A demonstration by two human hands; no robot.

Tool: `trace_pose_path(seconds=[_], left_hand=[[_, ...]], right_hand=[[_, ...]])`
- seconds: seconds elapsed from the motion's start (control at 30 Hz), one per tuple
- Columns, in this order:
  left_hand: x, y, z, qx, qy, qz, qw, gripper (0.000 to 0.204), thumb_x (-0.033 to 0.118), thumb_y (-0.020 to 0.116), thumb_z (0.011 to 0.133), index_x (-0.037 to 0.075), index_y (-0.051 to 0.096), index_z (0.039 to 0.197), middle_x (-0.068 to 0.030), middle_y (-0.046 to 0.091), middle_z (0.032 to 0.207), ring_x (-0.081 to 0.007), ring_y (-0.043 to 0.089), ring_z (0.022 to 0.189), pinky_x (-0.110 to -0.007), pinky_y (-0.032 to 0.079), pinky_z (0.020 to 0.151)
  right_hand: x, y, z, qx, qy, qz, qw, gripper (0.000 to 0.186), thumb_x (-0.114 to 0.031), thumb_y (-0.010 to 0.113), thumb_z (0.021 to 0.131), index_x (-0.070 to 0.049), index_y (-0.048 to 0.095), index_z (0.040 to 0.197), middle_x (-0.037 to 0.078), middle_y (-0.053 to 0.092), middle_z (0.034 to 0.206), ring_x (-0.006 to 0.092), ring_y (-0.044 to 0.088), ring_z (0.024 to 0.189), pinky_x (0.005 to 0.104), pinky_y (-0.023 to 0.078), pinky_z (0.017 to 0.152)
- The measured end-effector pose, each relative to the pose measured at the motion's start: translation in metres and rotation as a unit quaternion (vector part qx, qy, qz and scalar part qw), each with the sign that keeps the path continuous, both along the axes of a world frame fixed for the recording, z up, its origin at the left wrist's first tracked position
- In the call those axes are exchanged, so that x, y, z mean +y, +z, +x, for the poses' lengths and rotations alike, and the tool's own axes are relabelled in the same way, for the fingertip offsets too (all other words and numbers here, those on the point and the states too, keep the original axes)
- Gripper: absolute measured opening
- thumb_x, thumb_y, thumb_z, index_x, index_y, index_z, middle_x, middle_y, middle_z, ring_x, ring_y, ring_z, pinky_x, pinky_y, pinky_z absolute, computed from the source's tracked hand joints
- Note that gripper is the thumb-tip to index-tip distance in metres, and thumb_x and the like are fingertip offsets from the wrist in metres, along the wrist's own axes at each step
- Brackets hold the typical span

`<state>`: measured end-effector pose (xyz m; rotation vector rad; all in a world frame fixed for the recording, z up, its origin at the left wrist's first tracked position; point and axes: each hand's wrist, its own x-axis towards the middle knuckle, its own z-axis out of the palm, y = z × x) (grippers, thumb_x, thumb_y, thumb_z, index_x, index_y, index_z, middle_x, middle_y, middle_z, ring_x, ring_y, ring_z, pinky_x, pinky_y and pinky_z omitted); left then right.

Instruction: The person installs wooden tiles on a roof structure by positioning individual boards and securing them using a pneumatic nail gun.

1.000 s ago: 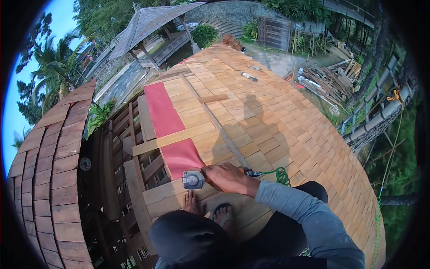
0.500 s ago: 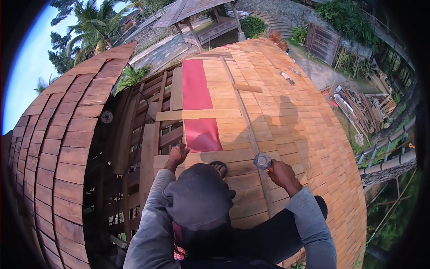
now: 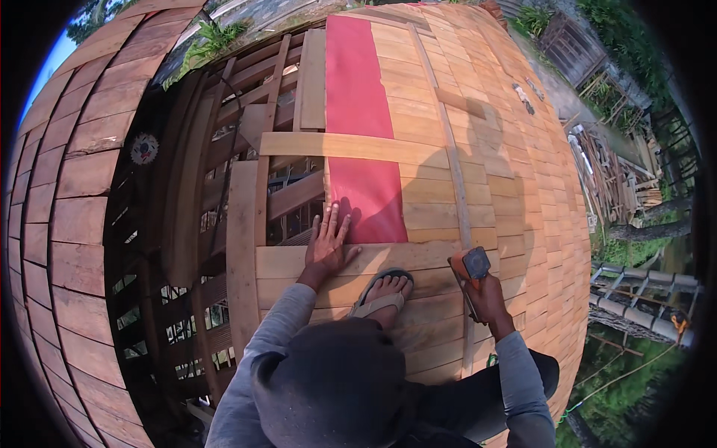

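My left hand lies flat with fingers spread, its palm on a pale wooden board and its fingertips on the lower left edge of the red sheet. In my right hand is an orange and black nail gun, held over the wooden shingles beside a long thin batten. A loose board crosses the red sheet above my left hand. My sandalled foot rests on the boards between my hands. A dark cap hides part of my body.
Left of the boards, bare roof framing has open gaps. A darker shingled roof slope rises at far left. Finished shingles slope down to the roof edge at right. Beyond lie stacked timber and a ladder-like frame.
The view has tipped downward. My left hand, closed before, has opened flat onto the board and red sheet. The nail gun has turned in my right hand and its side now shows.
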<state>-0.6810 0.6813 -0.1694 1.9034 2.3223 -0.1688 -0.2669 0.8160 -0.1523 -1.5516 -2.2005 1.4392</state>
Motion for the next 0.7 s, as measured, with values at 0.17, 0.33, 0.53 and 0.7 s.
trace_pose_path(seconds=[0.17,0.33,0.53,0.7], left_hand=[[0.005,-0.003,-0.014,-0.029,-0.008,0.007,1.0,0.085,0.063,0.05,0.104,0.01,0.033,0.168,-0.0241,0.018,0.176,-0.0392,0.014,0.165,-0.058,0.013,0.131],[0.012,0.003,-0.024,-0.062,-0.021,-0.02,0.998,0.081,0.06,0.047,0.106,0.009,0.035,0.167,-0.0255,0.023,0.174,-0.0417,0.019,0.163,-0.059,0.017,0.13],[0.015,0.003,-0.029,-0.101,-0.034,-0.065,0.992,0.081,0.054,0.055,0.103,0.008,0.036,0.166,-0.0276,0.023,0.173,-0.0463,0.016,0.163,-0.062,0.013,0.13],[0.016,0.007,-0.033,-0.142,-0.041,-0.08,0.986,0.085,0.054,0.062,0.098,0.007,0.037,0.165,-0.0286,0.023,0.173,-0.0502,0.016,0.162,-0.065,0.014,0.128]], right_hand=[[0.002,-0.051,-0.035,0.011,0.018,0.055,0.998,0.029,-0.018,0.072,0.096,0.003,0.07,0.115,0.023,0.076,0.092,0.0355,0.077,0.089,0.0442,0.058,0.075],[0.0,-0.056,-0.037,-0.026,-0.061,-0.06,0.996,0.02,-0.016,0.072,0.096,0.002,0.07,0.106,0.011,0.07,0.08,0.0152,0.065,0.072,0.037,0.053,0.066],[0.018,-0.05,-0.053,-0.105,-0.033,-0.047,0.993,0.027,-0.02,0.075,0.09,0.0,0.071,0.109,0.028,0.075,0.094,0.0488,0.073,0.093,0.0506,0.058,0.075],[0.033,-0.02,-0.087,-0.16,-0.048,-0.077,0.983,0.028,-0.017,0.075,0.09,-0.003,0.07,0.113,0.027,0.075,0.096,0.0483,0.072,0.095,0.052,0.058,0.079]])
